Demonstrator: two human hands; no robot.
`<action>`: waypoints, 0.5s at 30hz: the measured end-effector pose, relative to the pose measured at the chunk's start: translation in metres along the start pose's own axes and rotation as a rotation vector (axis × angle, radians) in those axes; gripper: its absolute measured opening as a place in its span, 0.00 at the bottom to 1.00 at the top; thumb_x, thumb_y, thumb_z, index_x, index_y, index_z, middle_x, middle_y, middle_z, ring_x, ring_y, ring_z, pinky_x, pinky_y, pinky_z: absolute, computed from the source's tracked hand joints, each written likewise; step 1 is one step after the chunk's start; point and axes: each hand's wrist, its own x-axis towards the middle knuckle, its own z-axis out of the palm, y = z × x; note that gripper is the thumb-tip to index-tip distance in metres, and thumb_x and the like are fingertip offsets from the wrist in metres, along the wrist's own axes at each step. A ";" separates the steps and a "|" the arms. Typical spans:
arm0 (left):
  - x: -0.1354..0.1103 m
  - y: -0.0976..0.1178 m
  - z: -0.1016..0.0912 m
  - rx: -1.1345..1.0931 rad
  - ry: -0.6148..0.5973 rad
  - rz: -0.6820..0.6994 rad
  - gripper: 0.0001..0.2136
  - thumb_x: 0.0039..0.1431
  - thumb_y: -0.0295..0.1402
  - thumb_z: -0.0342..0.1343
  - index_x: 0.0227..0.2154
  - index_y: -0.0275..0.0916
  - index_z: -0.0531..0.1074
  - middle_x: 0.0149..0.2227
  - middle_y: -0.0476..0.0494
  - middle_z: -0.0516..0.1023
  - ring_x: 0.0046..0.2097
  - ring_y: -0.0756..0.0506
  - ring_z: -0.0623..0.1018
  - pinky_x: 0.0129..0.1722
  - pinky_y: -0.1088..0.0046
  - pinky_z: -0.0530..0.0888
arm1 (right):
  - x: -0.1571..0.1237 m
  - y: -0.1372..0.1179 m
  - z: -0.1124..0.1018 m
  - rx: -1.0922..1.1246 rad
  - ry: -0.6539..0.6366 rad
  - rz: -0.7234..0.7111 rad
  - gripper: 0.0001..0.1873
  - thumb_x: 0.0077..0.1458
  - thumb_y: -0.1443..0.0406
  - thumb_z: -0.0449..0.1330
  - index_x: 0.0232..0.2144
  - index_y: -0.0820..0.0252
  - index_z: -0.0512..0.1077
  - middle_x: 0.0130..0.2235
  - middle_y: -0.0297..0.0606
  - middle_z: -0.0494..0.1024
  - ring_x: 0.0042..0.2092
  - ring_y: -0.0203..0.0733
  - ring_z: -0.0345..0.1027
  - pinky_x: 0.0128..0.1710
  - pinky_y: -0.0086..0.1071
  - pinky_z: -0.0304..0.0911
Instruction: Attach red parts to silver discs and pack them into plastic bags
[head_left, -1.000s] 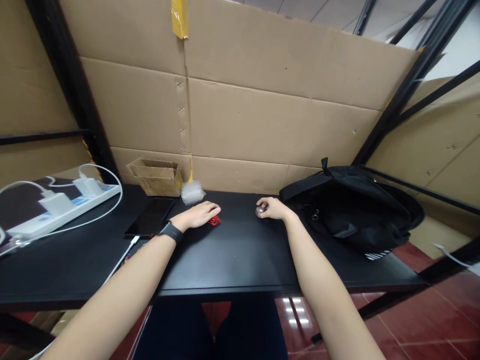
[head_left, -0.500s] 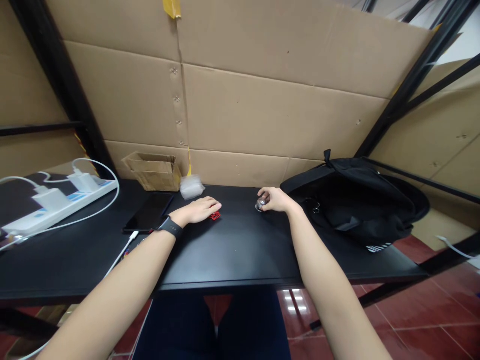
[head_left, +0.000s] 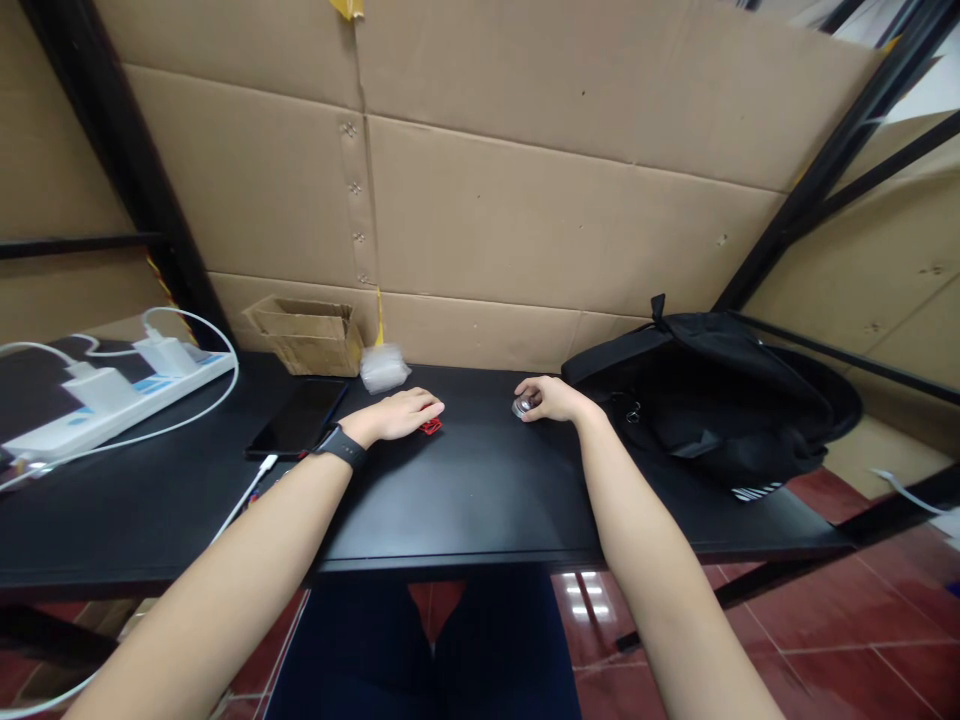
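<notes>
Spanning the back, behind the black bag: one cardboard wall, creased in level lines. Item, one black surface, carrying the bag and reaching well out to its left. Item, the bag itself, slumped on its side, white stripes at its near lower edge. Item, one white power strip, far left of the bag, two white chargers plugged in. Item, one open-topped cardboard box, well left of the bag, against the wall. Item, one dark flat device, also well left of the bag, the plug of a white cable at its near edge.

Item, my left grip, left of the bag and well apart from it, palm down, fingers extended; whether it has hold of anything I cannot tell. Item, my right grip, just left of the bag, thumb and fingers curled in around a silvery piece. Item, one clear plastic bundle, left of the bag, beyond my left grip. Item, one dark watch, on my left wrist, left of the bag. Item, one red piece, left of the bag, partly covered by my left fingertips. Item, the silvery piece, rounded, near the bag's left side, partly hidden by my fingers.
</notes>
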 end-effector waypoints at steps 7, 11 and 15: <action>0.000 0.000 0.001 -0.010 -0.002 0.007 0.30 0.69 0.54 0.37 0.51 0.38 0.76 0.56 0.35 0.75 0.58 0.39 0.73 0.61 0.64 0.65 | 0.002 -0.003 0.003 -0.044 -0.002 -0.001 0.24 0.43 0.65 0.73 0.46 0.56 0.80 0.44 0.38 0.84 0.44 0.45 0.77 0.47 0.32 0.68; -0.001 -0.001 0.001 -0.015 0.017 0.019 0.30 0.69 0.54 0.37 0.50 0.38 0.76 0.56 0.36 0.76 0.57 0.40 0.74 0.61 0.66 0.66 | 0.002 -0.006 0.004 -0.070 -0.001 0.010 0.24 0.43 0.64 0.73 0.46 0.55 0.80 0.45 0.38 0.84 0.45 0.46 0.77 0.48 0.33 0.68; -0.003 -0.005 -0.002 -0.054 0.062 0.024 0.29 0.68 0.55 0.38 0.46 0.38 0.77 0.52 0.38 0.79 0.53 0.41 0.77 0.58 0.67 0.68 | -0.002 -0.012 0.008 -0.080 0.027 0.021 0.23 0.45 0.67 0.71 0.47 0.57 0.80 0.46 0.39 0.83 0.46 0.45 0.77 0.49 0.32 0.68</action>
